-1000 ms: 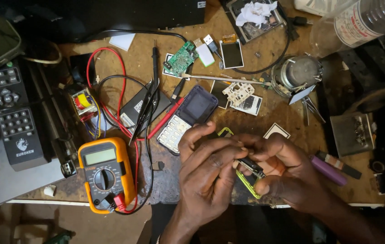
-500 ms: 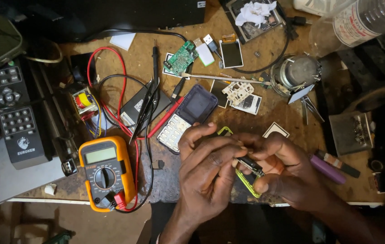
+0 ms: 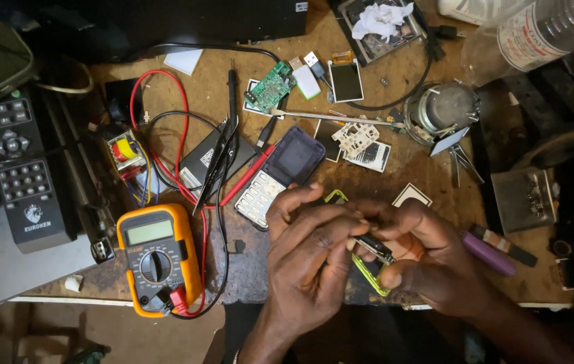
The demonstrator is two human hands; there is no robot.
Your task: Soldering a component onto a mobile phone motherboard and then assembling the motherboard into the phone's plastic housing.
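Your multimeter [image 3: 157,256] is orange with a grey face; its leads [image 3: 165,148] are red and black. The phone frame [image 3: 370,276] is lime green, the circuit board [image 3: 271,87] green, the keypad phone [image 3: 280,176] dark purple with white keys.

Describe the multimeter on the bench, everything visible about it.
The multimeter lies flat, face up, near the workbench's front edge, left of both hands and untouched by them. It has an orange-yellow casing around a dark grey face, a pale blank display at the top and a round black selector dial below it. A red plug sits in a socket at its bottom, and red and black leads loop up its right side.
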